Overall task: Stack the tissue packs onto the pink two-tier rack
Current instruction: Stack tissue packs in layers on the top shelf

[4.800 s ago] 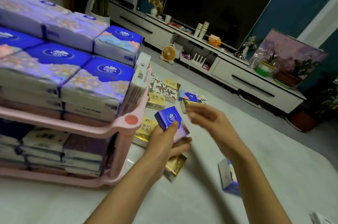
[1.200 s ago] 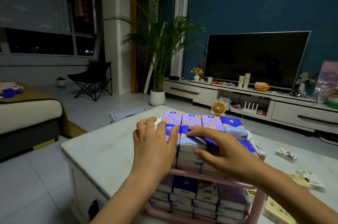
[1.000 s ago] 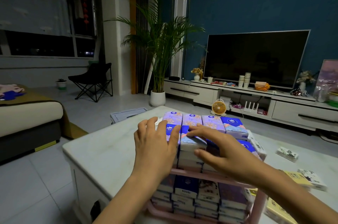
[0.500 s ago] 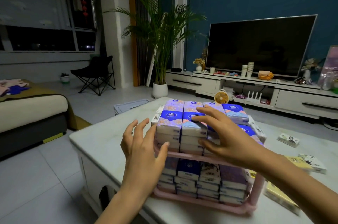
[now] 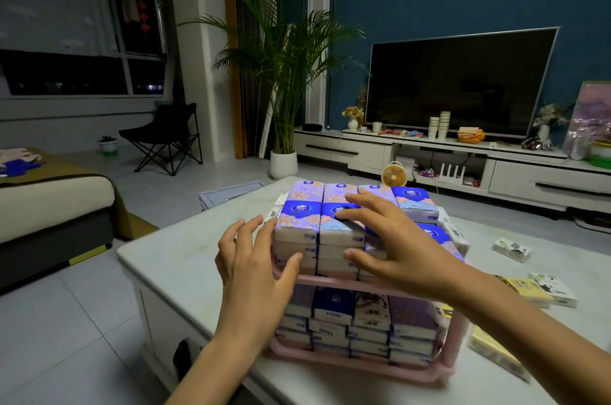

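Your left grip (image 5: 254,272) stands wide, fingers spread and upright just beside the left end of the pink two-tier rack (image 5: 363,368), thumb tip against the front of the nearest column of packs and holding nothing. Your right grip (image 5: 396,249) is also wide, its straight fingers splayed flat across the top of the upper stack and its thumb against the front face of the second column. The rack, smooth moulded plastic with rounded corners, sits near the front edge of the pale, stone-look table (image 5: 185,259). Its upper tier carries glossy film-wrapped tissue packs (image 5: 299,209), rectangular blocks in lilac floral print with a deep blue band and white logo, stacked in tight columns directly under and between both grips. The lower tier packs (image 5: 330,305) are darker, blue and purple, laid flat in layers and filling the shelf. To the right, loose packs (image 5: 535,292) in yellow and white wrappers lie flat on the table, well apart from the rack. Beyond, a small orange fan (image 5: 394,174) stands on the tiled floor before a long white TV cabinet (image 5: 529,179), with a dark television (image 5: 463,83) above it and a potted palm (image 5: 284,57) at the blue wall.
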`<state>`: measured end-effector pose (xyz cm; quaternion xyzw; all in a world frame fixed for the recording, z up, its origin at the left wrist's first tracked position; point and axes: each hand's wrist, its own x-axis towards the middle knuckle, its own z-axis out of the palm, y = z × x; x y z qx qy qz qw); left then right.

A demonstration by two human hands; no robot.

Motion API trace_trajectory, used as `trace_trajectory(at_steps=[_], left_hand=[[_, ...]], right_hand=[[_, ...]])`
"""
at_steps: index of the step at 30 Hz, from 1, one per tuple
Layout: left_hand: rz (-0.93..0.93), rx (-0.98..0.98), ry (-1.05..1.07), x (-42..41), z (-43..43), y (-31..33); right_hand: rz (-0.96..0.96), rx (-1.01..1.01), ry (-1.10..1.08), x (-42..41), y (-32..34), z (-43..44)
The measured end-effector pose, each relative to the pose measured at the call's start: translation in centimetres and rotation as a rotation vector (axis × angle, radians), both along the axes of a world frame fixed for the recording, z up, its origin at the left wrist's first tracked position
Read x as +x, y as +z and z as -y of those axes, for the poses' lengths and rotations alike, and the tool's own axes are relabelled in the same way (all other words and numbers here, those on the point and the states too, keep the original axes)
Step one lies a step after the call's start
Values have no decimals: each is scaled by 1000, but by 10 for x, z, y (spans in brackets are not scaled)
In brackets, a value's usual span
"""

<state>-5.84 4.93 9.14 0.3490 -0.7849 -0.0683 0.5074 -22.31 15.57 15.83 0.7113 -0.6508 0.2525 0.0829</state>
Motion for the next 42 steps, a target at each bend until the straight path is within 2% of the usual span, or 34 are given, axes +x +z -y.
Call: trace_trajectory(at_steps=[5, 16, 19, 23, 26, 28, 32, 34, 36, 39, 42], left_hand=[[-20, 12, -46, -3, -6, 5], [63, 5, -37, -4, -19, 13], [93, -162, 2, -4, -31, 21], [-33, -279, -151, -19, -71, 22], [-21, -352, -356, -44, -114, 13], [-10, -317, -517, -70, -145, 0], [43, -56, -737, -140, -197, -45], [109, 100, -719, -175, -211, -71], [162, 171, -657, -204, -217, -95], [206, 258, -576, -228, -219, -116], [253, 207, -526, -239, -213, -119]], right_hand=[[119, -41, 8, 4, -3, 4], [93, -117, 16, 0, -8, 10], [93, -140, 0, 0, -6, 2], [202, -249, -9, -11, -15, -34], [317, -354, -57, -36, -43, -68], [435, -376, -136, -60, -70, -91], [701, -434, -349, -107, -117, -139], [817, -483, -472, -126, -129, -160], [865, -462, -574, -146, -140, -174], [846, -368, -647, -170, -157, -180], [778, -326, -679, -183, -170, -170]])
